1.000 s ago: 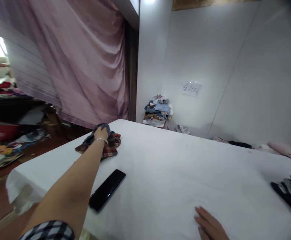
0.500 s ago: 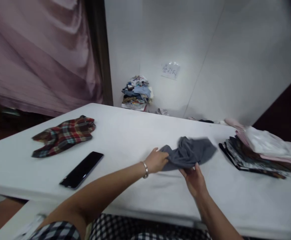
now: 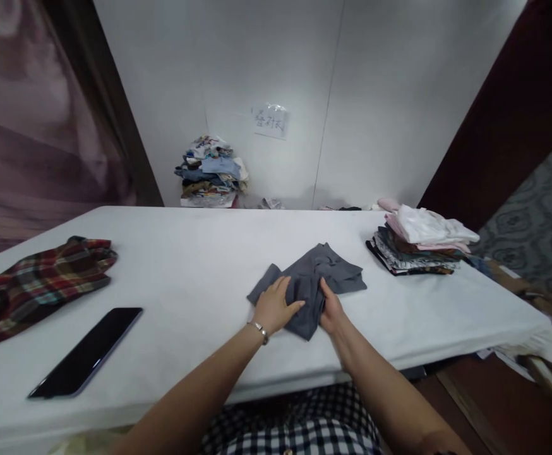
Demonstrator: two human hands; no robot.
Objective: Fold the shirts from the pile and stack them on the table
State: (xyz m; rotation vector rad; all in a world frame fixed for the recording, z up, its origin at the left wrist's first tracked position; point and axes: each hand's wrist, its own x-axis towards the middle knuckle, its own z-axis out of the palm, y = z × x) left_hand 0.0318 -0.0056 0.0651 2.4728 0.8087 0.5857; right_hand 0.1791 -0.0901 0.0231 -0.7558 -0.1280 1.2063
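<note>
A crumpled dark grey garment (image 3: pixel 321 262) lies on the white-covered table (image 3: pixel 200 253) in front of me; its exact cut is lost in the folds. My left hand (image 3: pixel 276 308) rests on its left part, palm down, with the thumb spread away from the fingers. At the near right side of the cloth, my right hand (image 3: pixel 331 309) grips an edge, the thumb on top and the other fingers partly hidden beneath. Past the right hand stands a stack of folded clothes (image 3: pixel 418 246), white and pink on top, darker ones below.
A red plaid garment (image 3: pixel 51 278) lies rumpled at the left, with a black phone (image 3: pixel 89 351) nearer to me. Beyond the far edge rises a heap of clothes (image 3: pixel 212 170) against the wall, beside a paper sign (image 3: pixel 270 121). Boxes and clutter lie past the table's right end.
The grey garment, lifted between both hands before, now lies lower and more spread on the table. My left hand has loosened from a grip to lying flat. The view has turned right.
</note>
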